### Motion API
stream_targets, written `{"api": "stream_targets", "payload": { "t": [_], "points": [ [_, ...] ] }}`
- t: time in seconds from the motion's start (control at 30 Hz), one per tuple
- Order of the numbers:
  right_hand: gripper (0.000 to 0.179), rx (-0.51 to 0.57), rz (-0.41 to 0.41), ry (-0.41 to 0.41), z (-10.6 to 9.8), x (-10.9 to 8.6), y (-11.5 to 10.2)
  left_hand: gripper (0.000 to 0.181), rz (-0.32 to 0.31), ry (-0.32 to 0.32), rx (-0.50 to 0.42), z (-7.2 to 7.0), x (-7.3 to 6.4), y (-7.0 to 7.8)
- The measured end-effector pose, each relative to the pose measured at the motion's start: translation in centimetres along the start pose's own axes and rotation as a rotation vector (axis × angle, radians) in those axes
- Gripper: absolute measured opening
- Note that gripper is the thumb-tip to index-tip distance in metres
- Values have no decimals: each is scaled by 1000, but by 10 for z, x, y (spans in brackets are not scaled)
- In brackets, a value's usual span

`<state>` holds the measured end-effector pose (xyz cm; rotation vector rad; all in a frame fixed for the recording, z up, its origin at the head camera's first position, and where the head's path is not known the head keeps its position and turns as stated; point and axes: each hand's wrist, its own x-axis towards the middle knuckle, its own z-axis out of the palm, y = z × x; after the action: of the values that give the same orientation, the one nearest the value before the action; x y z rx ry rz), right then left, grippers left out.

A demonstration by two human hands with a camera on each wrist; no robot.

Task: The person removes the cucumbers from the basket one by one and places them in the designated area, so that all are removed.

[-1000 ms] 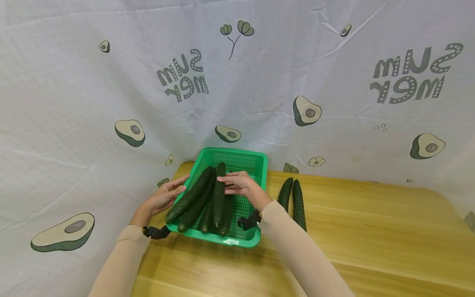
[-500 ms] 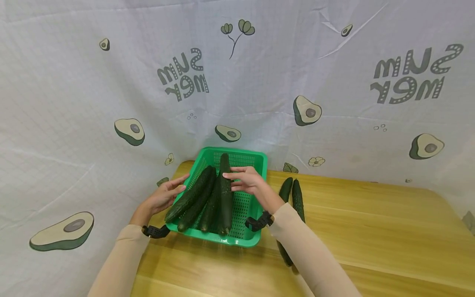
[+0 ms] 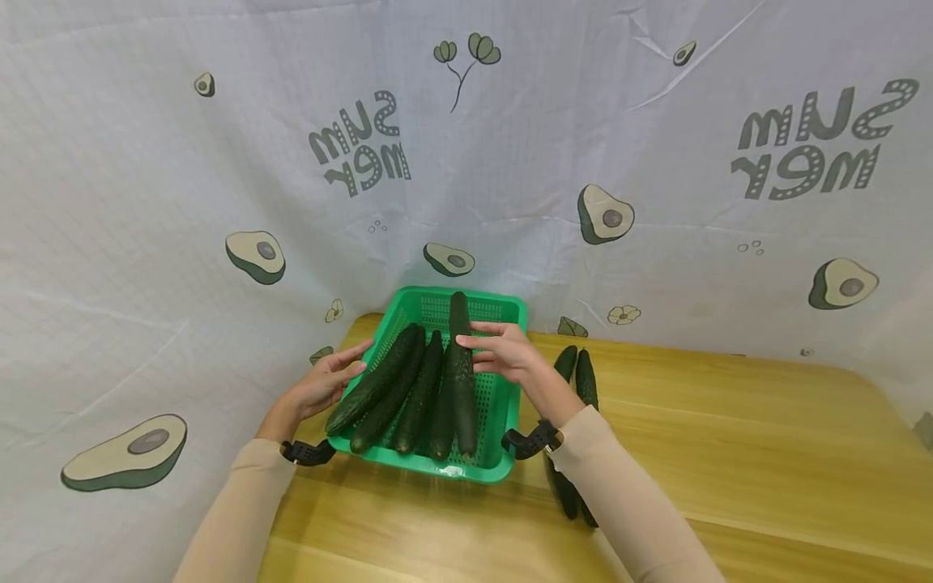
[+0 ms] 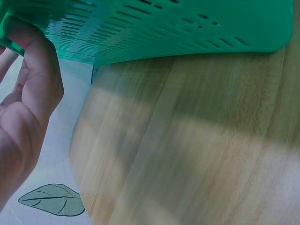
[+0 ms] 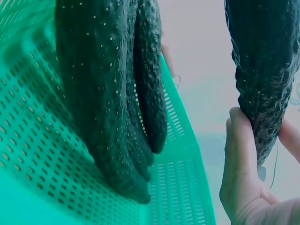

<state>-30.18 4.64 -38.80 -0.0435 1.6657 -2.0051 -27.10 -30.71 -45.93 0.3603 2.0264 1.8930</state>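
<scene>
My right hand [image 3: 504, 353] holds a dark green cucumber [image 3: 463, 389] between thumb and fingers, above the right part of a green plastic basket [image 3: 437, 467]. In the right wrist view the thumb [image 5: 242, 145] presses one side of that bumpy cucumber, raised apart from the others. Several more cucumbers [image 3: 419, 397] lie side by side in the basket, toward its left. At the basket's left side, my left hand [image 3: 321, 389] grips the rim, its thumb [image 4: 35, 44] hooked over the edge in the left wrist view. The left fingers are partly hidden there.
Two cucumbers [image 3: 564, 486] lie on the wooden table [image 3: 714, 453] right of the basket, partly covered by my right forearm. A white cloth [image 3: 510, 162] printed with avocados hangs behind and to the left. Each wrist wears a black strap [image 3: 530, 440].
The right hand has lifted the cucumber off the pile and carried it to the right, uncovering the ones beneath. The left hand has stayed at the basket rim.
</scene>
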Motion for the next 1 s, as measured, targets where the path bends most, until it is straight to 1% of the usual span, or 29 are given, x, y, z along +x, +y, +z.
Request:
{"api": "stream_targets", "payload": {
  "t": [0.13, 0.23, 0.5, 0.73, 0.8, 1.0],
  "points": [
    [62, -6, -13, -15, -7, -6, -2, 59, -13, 6, 0, -1, 1, 1],
    [63, 2, -15, -22, -12, -11, -2, 59, -16, -2, 2, -1, 1, 3],
    [64, 22, -17, -35, -28, -22, -4, 61, -5, -8, 7, 1, 0, 3],
    [65, -35, -51, -51, -46, -32, -2, 59, 8, -8, 18, 1, 1, 3],
    [65, -33, -61, -49, -53, -33, 0, 59, 6, -4, 20, 1, 1, 3],
    [66, 76, -81, -79, -70, -38, 5, 60, -15, 5, 21, 0, -2, 1]
  ]
}}
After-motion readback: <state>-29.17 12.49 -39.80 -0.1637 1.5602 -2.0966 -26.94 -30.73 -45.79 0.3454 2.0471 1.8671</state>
